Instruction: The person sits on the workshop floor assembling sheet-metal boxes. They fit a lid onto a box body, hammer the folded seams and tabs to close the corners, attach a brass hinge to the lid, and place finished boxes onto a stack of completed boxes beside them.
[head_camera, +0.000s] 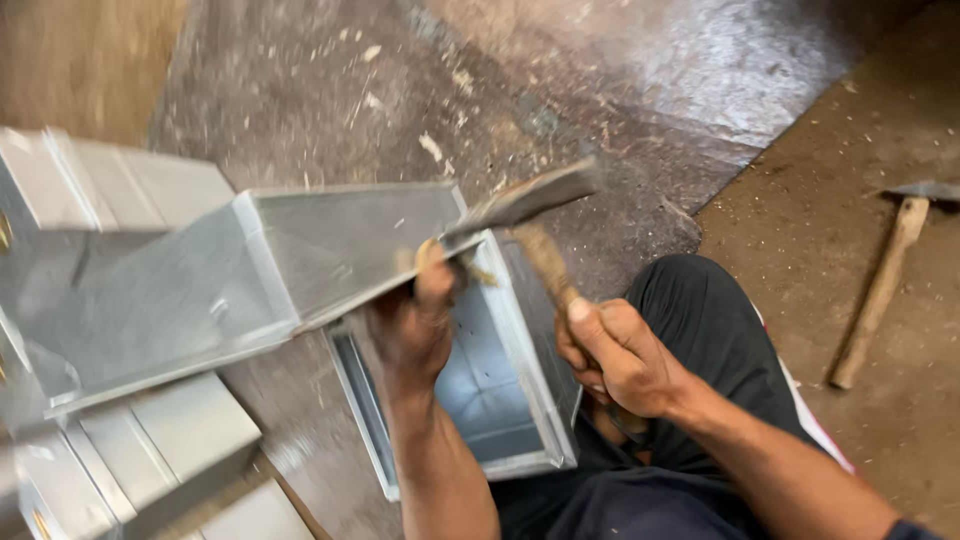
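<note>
- The left hand (415, 325) reaches up from below, its fingers (436, 285) clenched on the lower edge of a folded sheet-metal piece (300, 255), thumb pressed against the metal.
- That grey sheet-metal piece runs leftward and away from the left fingers, tilted, with a folded rim along its near side.
- The right hand (615, 355) has its fingers (585, 325) wrapped tight around the wooden handle of a hammer (535, 215).
- The hammer's handle rises up and left from the right fingers; its blurred metal head lies just above the left fingers, at the edge of the sheet-metal piece. Whether head and metal touch cannot be told through the blur.
- Below and between the 2 hands sits an open metal box (520, 350), its hollow facing up; the left forearm crosses in front of it.
- Far left of the left fingers lie more folded metal boxes (150, 440), stacked close together.
- Well to the right of the right fingers, a second hammer (885, 285) with a wooden handle lies on the floor (640, 80), apart from everything else.
- The floor is dark, scuffed and strewn with pale chips.
- The person's knee in dark trousers (710, 330) shows just behind the right hand.
</note>
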